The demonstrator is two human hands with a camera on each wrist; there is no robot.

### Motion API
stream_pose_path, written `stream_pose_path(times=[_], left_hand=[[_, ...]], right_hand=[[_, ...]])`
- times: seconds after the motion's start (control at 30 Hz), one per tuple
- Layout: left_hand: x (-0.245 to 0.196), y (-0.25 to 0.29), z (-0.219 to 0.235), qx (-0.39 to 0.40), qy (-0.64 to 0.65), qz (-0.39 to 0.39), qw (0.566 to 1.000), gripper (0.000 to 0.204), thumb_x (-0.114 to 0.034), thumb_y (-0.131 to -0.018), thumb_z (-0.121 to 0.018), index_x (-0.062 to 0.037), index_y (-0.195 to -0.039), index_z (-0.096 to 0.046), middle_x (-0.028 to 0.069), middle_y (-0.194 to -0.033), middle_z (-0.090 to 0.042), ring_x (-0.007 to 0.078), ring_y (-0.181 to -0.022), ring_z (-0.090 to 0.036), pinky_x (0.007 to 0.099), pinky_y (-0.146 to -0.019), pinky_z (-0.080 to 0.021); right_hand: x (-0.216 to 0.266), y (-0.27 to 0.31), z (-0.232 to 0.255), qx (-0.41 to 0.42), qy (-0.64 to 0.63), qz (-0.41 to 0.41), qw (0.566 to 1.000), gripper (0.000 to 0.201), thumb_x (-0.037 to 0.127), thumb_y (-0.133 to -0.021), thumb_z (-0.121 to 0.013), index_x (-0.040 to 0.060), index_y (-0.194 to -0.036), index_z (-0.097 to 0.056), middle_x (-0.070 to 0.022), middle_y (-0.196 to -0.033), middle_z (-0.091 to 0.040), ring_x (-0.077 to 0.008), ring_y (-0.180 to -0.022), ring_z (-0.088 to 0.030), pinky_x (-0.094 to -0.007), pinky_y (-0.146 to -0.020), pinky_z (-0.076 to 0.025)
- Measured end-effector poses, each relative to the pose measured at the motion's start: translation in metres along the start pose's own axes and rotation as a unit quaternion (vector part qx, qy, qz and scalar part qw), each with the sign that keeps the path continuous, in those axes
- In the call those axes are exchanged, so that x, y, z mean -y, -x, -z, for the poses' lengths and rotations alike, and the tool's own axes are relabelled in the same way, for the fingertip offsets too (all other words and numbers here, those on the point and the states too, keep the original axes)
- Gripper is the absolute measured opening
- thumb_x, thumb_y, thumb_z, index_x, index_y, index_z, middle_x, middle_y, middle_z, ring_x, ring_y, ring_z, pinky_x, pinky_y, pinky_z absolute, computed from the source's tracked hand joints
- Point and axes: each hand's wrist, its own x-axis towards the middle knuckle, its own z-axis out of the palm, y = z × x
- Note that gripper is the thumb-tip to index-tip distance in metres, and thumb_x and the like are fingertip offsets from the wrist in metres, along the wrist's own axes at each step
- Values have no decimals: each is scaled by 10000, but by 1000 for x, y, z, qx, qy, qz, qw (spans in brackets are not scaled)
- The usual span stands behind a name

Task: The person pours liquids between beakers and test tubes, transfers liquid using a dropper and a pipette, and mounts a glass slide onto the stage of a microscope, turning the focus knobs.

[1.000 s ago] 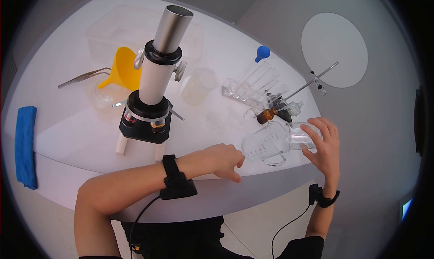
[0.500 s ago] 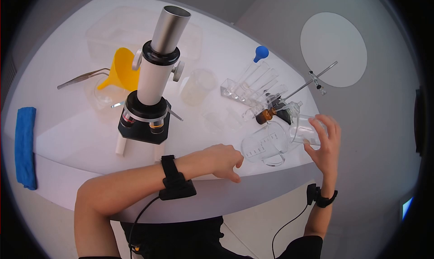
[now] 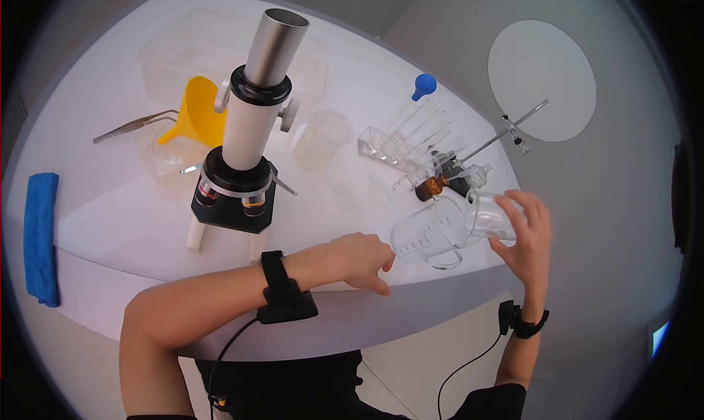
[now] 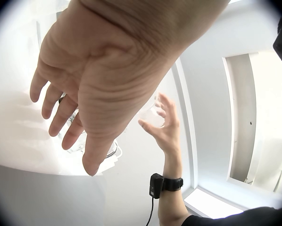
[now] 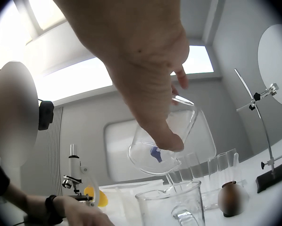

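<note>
My right hand (image 3: 529, 237) grips a clear glass beaker (image 3: 485, 218) round its side, fingers on one side and thumb on the other. The beaker is tilted, its mouth facing left over the rim of a clear measuring jug (image 3: 425, 235) with printed marks and a handle. In the right wrist view the beaker (image 5: 186, 123) hangs above the jug (image 5: 153, 205). No liquid shows in either. My left hand (image 3: 364, 262) holds nothing near the table's front edge, left of the jug, its fingers loosely extended in the left wrist view.
Behind the jug stand a brown bottle (image 3: 430, 190), a rack of test tubes (image 3: 378, 147), a blue rubber bulb (image 3: 424, 86) and a metal stand (image 3: 506, 132). Left are a microscope (image 3: 249, 127), a yellow funnel (image 3: 196, 116), tweezers (image 3: 132, 127) and a blue cloth (image 3: 42, 237).
The beaker in my right hand rises slightly away from the jug, then comes back left and down towards its rim. My left hand and the jug stay in place.
</note>
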Motion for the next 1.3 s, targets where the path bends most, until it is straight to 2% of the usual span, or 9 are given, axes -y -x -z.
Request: stream_pose_path(times=[0.53,0.6,0.73,0.83,0.9,1.03,1.1,1.23,1.3], left_hand=[[-1,0,0,6,-6,2,1000,505,-414,-804,-696,-20,-1114,-636,175,-952,-665,332,-1001,-622,422,-833,-501],[-2,0,1,5,-4,2,1000,505,-412,-804,-696,-20,-1117,-635,174,-952,-665,333,-998,-622,421,-830,-501],[-3,1,3,12,-2,7,1000,505,-411,-804,-694,-21,-1119,-635,173,-958,-663,332,-1003,-620,422,-836,-498],[-2,1,1,9,-3,3,1000,502,-413,-808,-694,-22,-1118,-635,175,-968,-661,333,-1016,-615,423,-851,-494],[-2,1,3,11,-5,3,1000,502,-414,-810,-693,-22,-1118,-635,176,-968,-661,334,-1020,-614,423,-856,-493],[-2,1,2,6,-3,-2,1000,503,-418,-813,-693,-23,-1119,-635,176,-979,-659,336,-1028,-610,422,-862,-493],[-2,1,3,12,-7,1,1000,504,-419,-813,-694,-25,-1120,-634,175,-987,-658,336,-1031,-609,422,-859,-494],[-3,1,2,18,-6,8,1000,501,-423,-811,-696,-29,-1116,-635,171,-1010,-656,335,-1037,-606,422,-851,-496],[-3,2,2,16,-6,8,1000,497,-421,-812,-696,-31,-1113,-636,169,-1009,-656,334,-1037,-606,421,-851,-495]], right_hand=[[-4,10,0,-31,-1,-24,999,646,15,-542,-787,101,-1162,-625,-89,-1198,-560,-324,-1119,-521,-437,-919,-454],[-6,12,-3,-77,-83,-97,989,639,12,-548,-780,104,-1162,-626,-84,-1197,-563,-321,-1117,-522,-436,-937,-449],[-7,12,-4,-9,-31,-25,999,652,3,-553,-776,102,-1178,-617,-88,-1204,-557,-316,-1114,-525,-427,-928,-459],[-9,12,-6,-100,-97,-96,986,661,12,-550,-779,112,-1183,-616,-80,-1211,-557,-309,-1112,-526,-425,-927,-460],[-7,10,-1,-2,-27,-20,999,674,2,-539,-779,104,-1184,-615,-78,-1207,-561,-309,-1102,-531,-420,-913,-468],[-4,10,-5,-91,-81,-65,990,667,14,-534,-783,99,-1175,-620,-69,-1194,-571,-313,-1086,-537,-417,-912,-467],[-2,6,3,28,-36,-4,999,685,19,-530,-787,88,-1189,-614,-85,-1178,-578,-313,-1073,-544,-412,-898,-472],[-13,0,9,-23,-76,-44,996,702,35,-525,-795,92,-1201,-614,-96,-1165,-588,-314,-1065,-551,-413,-900,-470],[-24,-7,16,33,-79,6,996,717,55,-531,-806,96,-1219,-608,-102,-1155,-595,-312,-1044,-563,-403,-893,-477]])
